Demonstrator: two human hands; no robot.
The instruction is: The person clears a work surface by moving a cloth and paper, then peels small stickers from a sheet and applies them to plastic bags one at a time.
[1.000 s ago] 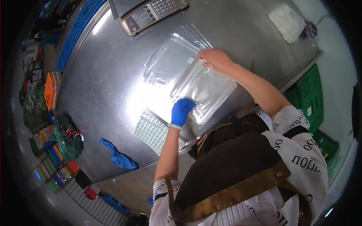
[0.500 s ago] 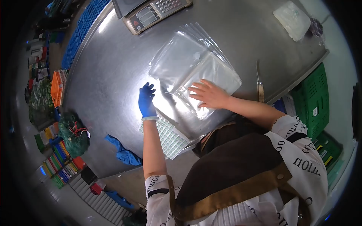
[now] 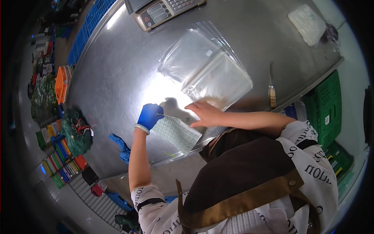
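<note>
My left hand (image 3: pixel 151 116), in a blue glove, is closed on the upper left corner of a label sheet (image 3: pixel 176 133) covered in a grid of small pale rectangles. The sheet bends slightly near the front edge of the table. My bare right hand (image 3: pixel 207 114) is open, thumb and fingers apart, with the thumb close to the sheet's right end. Just beyond its fingers lie clear plastic bags (image 3: pixel 222 78), spread in overlapping layers. A dark shadow falls on the metal between my hands.
The metal table (image 3: pixel 128 66) carries a scale (image 3: pixel 165 13) at the back and a wooden-handled knife (image 3: pixel 271 91) to the right. A white packet (image 3: pixel 307 25) lies back right. Crumpled blue cloth or glove (image 3: pixel 121 148) sits front left. Green crates (image 3: pixel 322 107) stand beyond the right edge.
My left hand has come down and closed on the label sheet's corner, lifting it somewhat. My right hand has slid off the plastic bags toward the sheet.
</note>
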